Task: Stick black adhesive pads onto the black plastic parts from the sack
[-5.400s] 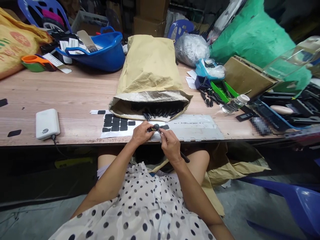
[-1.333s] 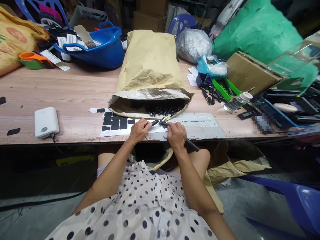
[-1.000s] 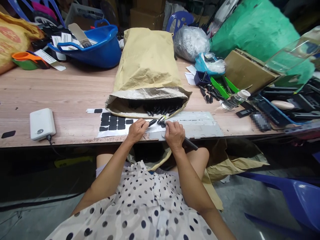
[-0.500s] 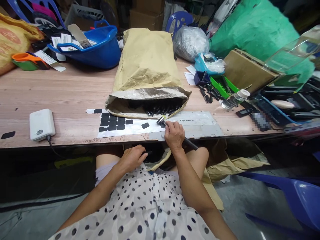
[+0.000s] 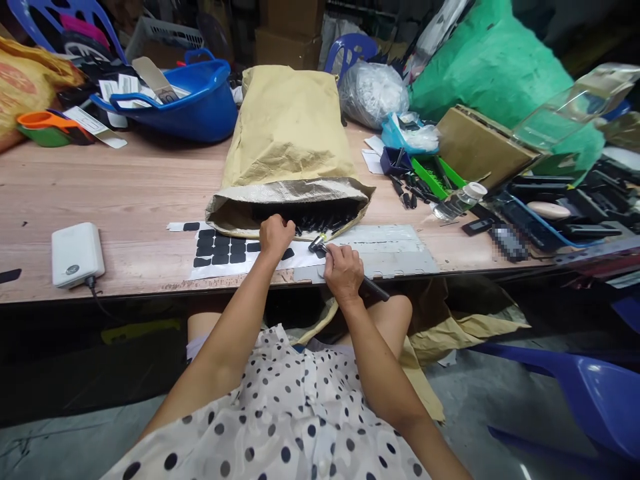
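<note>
My right hand [image 5: 345,271] is wrapped round the black handle of a small hammer [image 5: 375,289]. The hammer's metal head rests low over the table edge, beside a grey flat plate [image 5: 393,250]. At the mouth of a large tan paper sack [image 5: 287,133] is my left hand [image 5: 277,235], its fingers curled together; whatever they pinch is hidden. Small black pieces [image 5: 323,217] lie inside the sack's opening. Under my left wrist runs a white sheet [image 5: 217,272] with rows of black rounded-square pads [image 5: 220,250].
A white box with a cable [image 5: 77,253] stands at the left edge. Behind are a blue basin [image 5: 200,100] and, to the right, a green tray [image 5: 435,175], a clear bottle [image 5: 457,202] and a blue-rimmed tray of black parts [image 5: 530,227]. A blue chair [image 5: 600,393] is at lower right.
My left hand has gone from my lap up and forward to the sack's mouth. My right hand still holds the hammer in about the same place. The view has shifted slightly.
</note>
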Demonstrator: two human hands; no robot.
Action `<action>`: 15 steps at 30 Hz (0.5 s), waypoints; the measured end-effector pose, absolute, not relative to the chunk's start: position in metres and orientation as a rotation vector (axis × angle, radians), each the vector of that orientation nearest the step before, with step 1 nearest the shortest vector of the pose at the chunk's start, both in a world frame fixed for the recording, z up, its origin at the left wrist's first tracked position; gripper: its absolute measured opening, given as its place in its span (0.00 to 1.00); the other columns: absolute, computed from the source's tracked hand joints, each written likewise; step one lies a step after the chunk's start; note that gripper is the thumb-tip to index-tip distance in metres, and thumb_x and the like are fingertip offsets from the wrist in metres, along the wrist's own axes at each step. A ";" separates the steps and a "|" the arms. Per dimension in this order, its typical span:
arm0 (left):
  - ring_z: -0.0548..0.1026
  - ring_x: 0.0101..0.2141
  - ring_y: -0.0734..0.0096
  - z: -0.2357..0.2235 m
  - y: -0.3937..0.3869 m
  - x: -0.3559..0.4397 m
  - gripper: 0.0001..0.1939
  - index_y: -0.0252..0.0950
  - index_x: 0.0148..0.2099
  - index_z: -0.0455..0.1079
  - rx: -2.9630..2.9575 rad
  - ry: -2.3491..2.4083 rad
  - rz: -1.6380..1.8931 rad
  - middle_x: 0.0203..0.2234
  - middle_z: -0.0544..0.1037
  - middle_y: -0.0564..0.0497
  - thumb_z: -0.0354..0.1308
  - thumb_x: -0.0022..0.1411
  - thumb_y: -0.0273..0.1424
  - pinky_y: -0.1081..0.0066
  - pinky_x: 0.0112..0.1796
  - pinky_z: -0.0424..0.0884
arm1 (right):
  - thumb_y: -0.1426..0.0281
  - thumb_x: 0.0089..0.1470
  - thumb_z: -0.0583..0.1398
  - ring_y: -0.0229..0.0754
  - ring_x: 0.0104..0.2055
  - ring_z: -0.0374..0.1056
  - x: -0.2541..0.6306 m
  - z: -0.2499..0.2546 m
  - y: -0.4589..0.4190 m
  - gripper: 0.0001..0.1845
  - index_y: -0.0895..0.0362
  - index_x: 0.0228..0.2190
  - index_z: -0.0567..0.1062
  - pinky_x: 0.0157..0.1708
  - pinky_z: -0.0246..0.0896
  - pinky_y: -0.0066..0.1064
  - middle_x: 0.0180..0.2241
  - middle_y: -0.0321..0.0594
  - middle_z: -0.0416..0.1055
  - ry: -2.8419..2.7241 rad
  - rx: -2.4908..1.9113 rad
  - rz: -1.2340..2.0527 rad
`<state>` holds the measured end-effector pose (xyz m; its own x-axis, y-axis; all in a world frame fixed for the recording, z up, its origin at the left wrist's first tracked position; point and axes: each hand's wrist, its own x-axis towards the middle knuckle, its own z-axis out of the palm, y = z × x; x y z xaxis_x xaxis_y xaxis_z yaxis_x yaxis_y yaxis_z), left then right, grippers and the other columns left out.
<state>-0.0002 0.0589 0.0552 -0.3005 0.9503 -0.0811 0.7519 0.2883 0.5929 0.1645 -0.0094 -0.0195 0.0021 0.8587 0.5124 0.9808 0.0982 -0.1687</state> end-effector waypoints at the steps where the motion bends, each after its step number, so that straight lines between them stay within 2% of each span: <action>1: 0.79 0.40 0.53 0.056 0.066 0.001 0.09 0.35 0.34 0.76 1.497 2.171 0.591 0.35 0.82 0.40 0.56 0.61 0.32 0.64 0.38 0.71 | 0.70 0.62 0.55 0.47 0.39 0.58 0.164 -0.020 -0.009 0.13 0.52 0.44 0.78 0.37 0.49 0.35 0.36 0.43 0.68 -1.895 -1.799 -0.331; 5: 0.79 0.41 0.48 0.057 0.070 0.000 0.07 0.34 0.35 0.76 1.440 2.207 0.478 0.38 0.82 0.36 0.60 0.57 0.33 0.61 0.37 0.73 | 0.70 0.62 0.56 0.47 0.38 0.58 0.164 -0.021 -0.009 0.13 0.53 0.45 0.78 0.37 0.49 0.35 0.36 0.43 0.68 -1.898 -1.818 -0.336; 8: 0.79 0.43 0.47 0.058 0.058 -0.008 0.07 0.36 0.37 0.77 1.504 2.215 0.457 0.39 0.82 0.38 0.61 0.56 0.32 0.60 0.38 0.72 | 0.70 0.62 0.55 0.47 0.39 0.57 0.162 -0.020 -0.009 0.13 0.53 0.45 0.77 0.37 0.49 0.35 0.36 0.43 0.68 -1.891 -1.824 -0.328; 12: 0.78 0.43 0.53 0.057 0.039 -0.022 0.09 0.41 0.40 0.77 1.645 2.139 0.539 0.39 0.82 0.46 0.60 0.57 0.34 0.63 0.39 0.71 | 0.70 0.63 0.55 0.47 0.39 0.57 0.161 -0.019 -0.010 0.13 0.52 0.45 0.77 0.37 0.49 0.35 0.36 0.43 0.68 -1.886 -1.825 -0.331; 15: 0.78 0.40 0.60 0.052 0.025 -0.030 0.08 0.42 0.39 0.77 1.807 1.950 0.587 0.36 0.81 0.51 0.60 0.57 0.35 0.67 0.38 0.70 | 0.70 0.63 0.55 0.47 0.39 0.58 0.162 -0.019 -0.010 0.13 0.53 0.45 0.78 0.37 0.49 0.35 0.36 0.43 0.68 -1.885 -1.829 -0.333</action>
<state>-0.0305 0.0250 0.0524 -0.0706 0.9974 -0.0173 0.8220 0.0680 0.5655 0.1618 -0.0104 -0.0187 0.0168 0.8653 0.5010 0.9845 0.0731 -0.1592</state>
